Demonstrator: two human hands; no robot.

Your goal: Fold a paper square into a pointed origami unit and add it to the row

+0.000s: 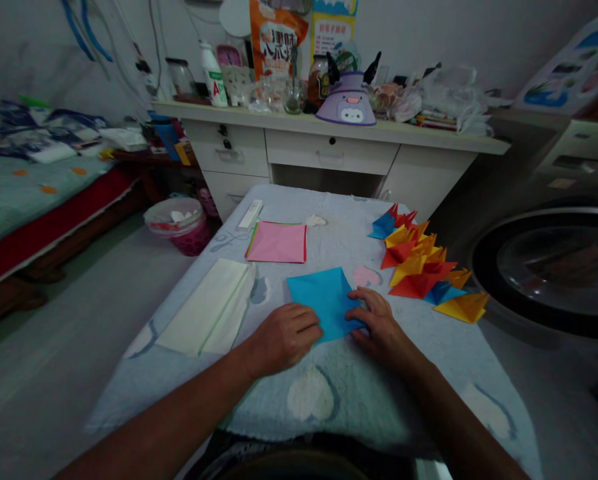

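A square sheet of blue origami paper (pixel 323 297) lies on the cloth-covered table in front of me. My left hand (pixel 291 333) is closed at its lower left edge, the fingers curled and the fingertips hidden. On the right edge of the sheet, my right hand (pixel 376 327) holds the paper, its fingers bent over the edge. Behind the sheet lies a stack of coloured paper squares (pixel 279 241), pink on top. Folded paper cranes (pixel 419 263) in red, yellow, orange and blue stand in rows at the right.
A folded pale cloth or paper (pixel 206 307) lies to the left. A small white box (pixel 251 215) and a crumpled scrap (pixel 316 220) sit farther back. Beyond the table are a cluttered white desk (pixel 329 150), a pink bin (pixel 183 227) and a front-loading washer (pixel 553 267).
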